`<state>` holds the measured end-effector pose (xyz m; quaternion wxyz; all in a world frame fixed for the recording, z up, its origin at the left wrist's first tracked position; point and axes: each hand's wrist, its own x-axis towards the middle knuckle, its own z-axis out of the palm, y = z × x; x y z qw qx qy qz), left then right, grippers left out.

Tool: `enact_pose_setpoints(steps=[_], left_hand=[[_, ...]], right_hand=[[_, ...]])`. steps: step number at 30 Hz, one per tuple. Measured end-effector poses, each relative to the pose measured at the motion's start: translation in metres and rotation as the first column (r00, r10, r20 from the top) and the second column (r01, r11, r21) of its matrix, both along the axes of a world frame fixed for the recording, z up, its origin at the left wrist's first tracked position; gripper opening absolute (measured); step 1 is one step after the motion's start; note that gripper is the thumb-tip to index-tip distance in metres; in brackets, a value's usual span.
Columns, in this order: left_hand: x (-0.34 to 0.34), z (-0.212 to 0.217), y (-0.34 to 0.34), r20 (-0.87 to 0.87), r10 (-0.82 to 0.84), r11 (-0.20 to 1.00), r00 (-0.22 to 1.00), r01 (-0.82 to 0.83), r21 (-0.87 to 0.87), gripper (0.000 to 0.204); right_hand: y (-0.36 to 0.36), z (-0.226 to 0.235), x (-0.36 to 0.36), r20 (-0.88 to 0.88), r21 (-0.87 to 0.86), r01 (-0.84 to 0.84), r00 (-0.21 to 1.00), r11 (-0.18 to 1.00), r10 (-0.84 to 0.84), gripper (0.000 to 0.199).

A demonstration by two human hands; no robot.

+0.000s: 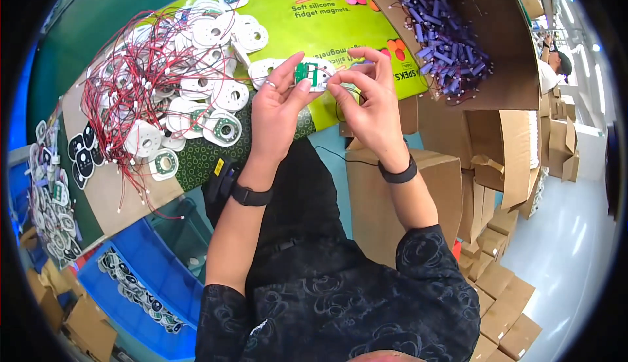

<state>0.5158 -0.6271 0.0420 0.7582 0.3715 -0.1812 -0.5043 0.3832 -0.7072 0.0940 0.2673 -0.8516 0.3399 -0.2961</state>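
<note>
Both hands, left and right, pinch a small green circuit board above the table. Its thin wire, barely visible, might snag and tug loose.

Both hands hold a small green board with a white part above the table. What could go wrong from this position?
1. The left hand and right hand pinch the green board only at the fingertips, so it might slip.
2. The tangled red wires lie close to the left; a sleeve or wrist could possibly snag them and drag the white discs.
</note>
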Motion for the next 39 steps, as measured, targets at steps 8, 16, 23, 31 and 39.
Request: enact_pose_setpoints(steps=[8, 16, 23, 31, 39], left_hand=[[0.000, -0.005, 0.001, -0.040, -0.026, 1.000, 0.999, 0.026, -0.009, 0.044], [0.000, -0.005, 0.001, -0.033, 0.010, 0.999, 0.999, -0.011, -0.030, 0.039], [-0.001, -0.005, 0.000, -0.063, 0.027, 0.999, 0.998, -0.029, -0.018, 0.039], [-0.001, -0.007, 0.001, -0.070, 0.022, 0.999, 0.997, -0.024, -0.036, 0.039], [0.001, -0.009, -0.004, -0.033, 0.049, 0.998, 0.998, -0.049, -0.027, 0.038]], right_hand=[[0.008, -0.002, 0.010, -0.024, -0.053, 0.020, 0.999, 0.998, -0.021, 0.013], [0.003, 0.002, 0.014, -0.073, 0.051, 0.053, 0.996, 0.997, -0.049, 0.012], [0.003, -0.001, 0.014, -0.046, 0.053, 0.019, 0.999, 0.998, -0.016, 0.012], [0.003, -0.004, 0.017, -0.084, -0.142, -0.019, 0.996, 0.990, 0.007, 0.010], [0.002, -0.006, 0.028, -0.045, -0.166, -0.051, 0.998, 0.985, 0.044, 0.008]])
